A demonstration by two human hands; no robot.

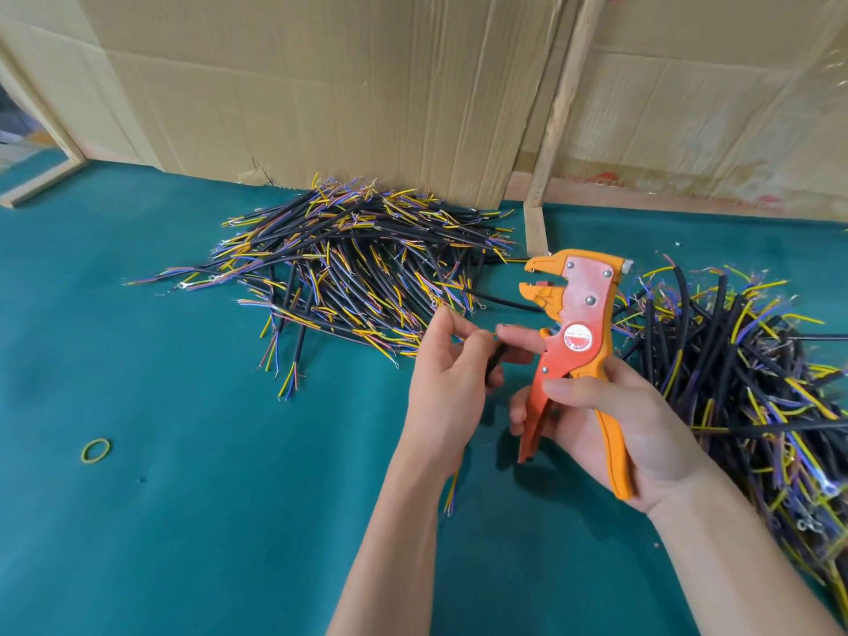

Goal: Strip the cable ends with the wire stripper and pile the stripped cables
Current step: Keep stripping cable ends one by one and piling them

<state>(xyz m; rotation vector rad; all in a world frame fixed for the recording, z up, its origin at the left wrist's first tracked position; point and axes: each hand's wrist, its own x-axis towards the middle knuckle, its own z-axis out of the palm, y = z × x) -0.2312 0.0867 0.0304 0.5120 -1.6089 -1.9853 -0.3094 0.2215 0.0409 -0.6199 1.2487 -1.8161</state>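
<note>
My right hand (pixel 610 433) grips the handles of an orange wire stripper (pixel 580 332), held upright with its jaws parted and pointing left. My left hand (pixel 447 383) holds a short black cable (pixel 494 360) just left of the stripper; the cable's coloured wire ends (pixel 452 491) hang out below the hand. The index finger of my right hand reaches across to touch the cable's upper end. A large pile of black cables (pixel 353 268) with yellow, blue and brown wire ends lies on the green table beyond my hands. A second pile of cables (pixel 743 374) lies to the right.
The table has a teal-green cover (pixel 183 498). Cardboard sheets (pixel 344 84) stand along its far edge, with a wooden post (pixel 557 107) between them. A yellow-green rubber band (pixel 96 450) lies at the left. A wooden frame (pixel 41 181) sits at the far left.
</note>
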